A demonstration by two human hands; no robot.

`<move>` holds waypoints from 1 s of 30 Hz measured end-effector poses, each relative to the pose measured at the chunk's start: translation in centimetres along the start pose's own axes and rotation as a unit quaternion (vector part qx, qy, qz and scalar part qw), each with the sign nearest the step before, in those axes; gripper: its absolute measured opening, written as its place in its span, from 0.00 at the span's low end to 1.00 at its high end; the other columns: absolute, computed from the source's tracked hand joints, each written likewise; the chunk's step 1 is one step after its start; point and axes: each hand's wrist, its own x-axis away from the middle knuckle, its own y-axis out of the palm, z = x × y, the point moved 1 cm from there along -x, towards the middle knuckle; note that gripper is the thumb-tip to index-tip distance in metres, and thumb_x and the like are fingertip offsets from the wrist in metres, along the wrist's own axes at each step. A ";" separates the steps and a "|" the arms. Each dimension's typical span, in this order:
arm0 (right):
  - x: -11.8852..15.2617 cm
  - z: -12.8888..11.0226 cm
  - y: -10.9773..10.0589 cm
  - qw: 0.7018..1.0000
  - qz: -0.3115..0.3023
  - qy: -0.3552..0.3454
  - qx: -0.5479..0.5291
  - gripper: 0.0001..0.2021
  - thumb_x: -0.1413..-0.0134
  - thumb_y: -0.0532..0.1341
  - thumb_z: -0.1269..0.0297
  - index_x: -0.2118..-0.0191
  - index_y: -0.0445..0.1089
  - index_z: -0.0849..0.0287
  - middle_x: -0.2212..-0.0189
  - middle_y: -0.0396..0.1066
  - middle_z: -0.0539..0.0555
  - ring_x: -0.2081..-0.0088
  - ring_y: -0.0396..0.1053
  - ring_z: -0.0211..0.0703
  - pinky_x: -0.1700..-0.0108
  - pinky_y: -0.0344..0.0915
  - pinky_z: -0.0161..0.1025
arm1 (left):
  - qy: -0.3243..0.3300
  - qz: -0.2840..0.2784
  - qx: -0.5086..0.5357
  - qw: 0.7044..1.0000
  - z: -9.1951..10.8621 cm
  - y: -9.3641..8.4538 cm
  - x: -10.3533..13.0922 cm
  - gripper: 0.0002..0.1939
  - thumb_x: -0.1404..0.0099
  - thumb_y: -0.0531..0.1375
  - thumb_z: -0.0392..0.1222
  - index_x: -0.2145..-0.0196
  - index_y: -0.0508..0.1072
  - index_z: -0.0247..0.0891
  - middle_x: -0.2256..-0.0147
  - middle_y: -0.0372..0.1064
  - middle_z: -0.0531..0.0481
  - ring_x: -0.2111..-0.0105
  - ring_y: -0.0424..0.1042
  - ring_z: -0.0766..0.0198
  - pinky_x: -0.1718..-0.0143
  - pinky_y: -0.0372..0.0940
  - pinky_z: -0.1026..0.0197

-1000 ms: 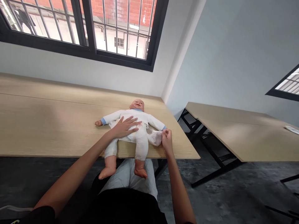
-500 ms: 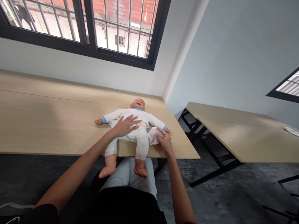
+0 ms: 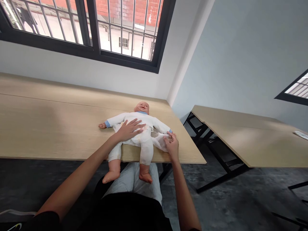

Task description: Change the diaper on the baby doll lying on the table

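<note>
A baby doll [image 3: 146,150] in white clothes with blue collar and cuffs lies on its back on the wooden table [image 3: 60,128], its bare feet hanging past the front edge. My left hand [image 3: 130,130] rests with spread fingers on the doll's belly. At the doll's side, on the right, my right hand [image 3: 172,143] is closed on a thin white cloth [image 3: 160,141], which stretches from beside the doll's hip to my fingers. The doll's cuffed hand is just behind my right fingertips.
A second wooden table [image 3: 252,134] with black legs stands to the right, past a gap. White papers [image 3: 300,134] lie at its far right. Behind the near table are a wall and a barred window [image 3: 127,32].
My right hand has moved slightly to the right, and the white cloth is pulled out wider from the doll's hip. My left hand has stayed on the belly.
</note>
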 end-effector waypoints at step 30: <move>0.0 -2.3 0.7 0.972 -0.132 -0.087 0.172 0.13 0.52 0.63 0.61 0.60 0.74 0.58 0.57 0.74 0.61 0.49 0.66 0.58 0.40 0.58 0.57 | -0.001 0.006 0.004 1.000 -0.1 0.2 0.0 0.28 0.26 0.40 0.62 0.33 0.56 0.59 0.30 0.46 0.55 0.29 0.40 0.54 0.34 0.35 0.31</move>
